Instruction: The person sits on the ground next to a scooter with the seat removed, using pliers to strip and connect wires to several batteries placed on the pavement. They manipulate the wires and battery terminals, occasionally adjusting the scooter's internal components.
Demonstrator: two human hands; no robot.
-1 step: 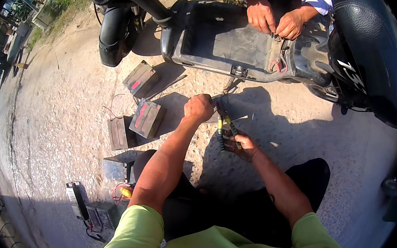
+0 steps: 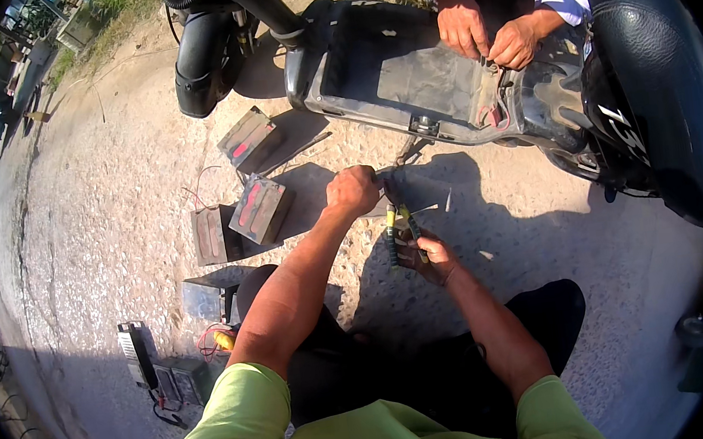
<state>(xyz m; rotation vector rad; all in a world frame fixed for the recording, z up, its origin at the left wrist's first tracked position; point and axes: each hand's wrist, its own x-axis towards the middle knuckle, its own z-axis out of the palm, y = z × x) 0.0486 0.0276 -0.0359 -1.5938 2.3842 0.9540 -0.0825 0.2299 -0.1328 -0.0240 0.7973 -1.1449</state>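
Centre | right hand (image 2: pixel 432 254) grasps yellow-and-dark-handled metal pliers (image 2: pixel 390 218) | left hand (image 2: pixel 353 191) clenched beside, contents unclear | keep skin clear when squeezing

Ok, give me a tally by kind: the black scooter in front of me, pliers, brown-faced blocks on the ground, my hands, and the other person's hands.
Black scooter: 1
Pliers: 1
Brown-faced blocks: 3
Your hands, left hand and right hand: 2
Other person's hands: 2
Total: 9
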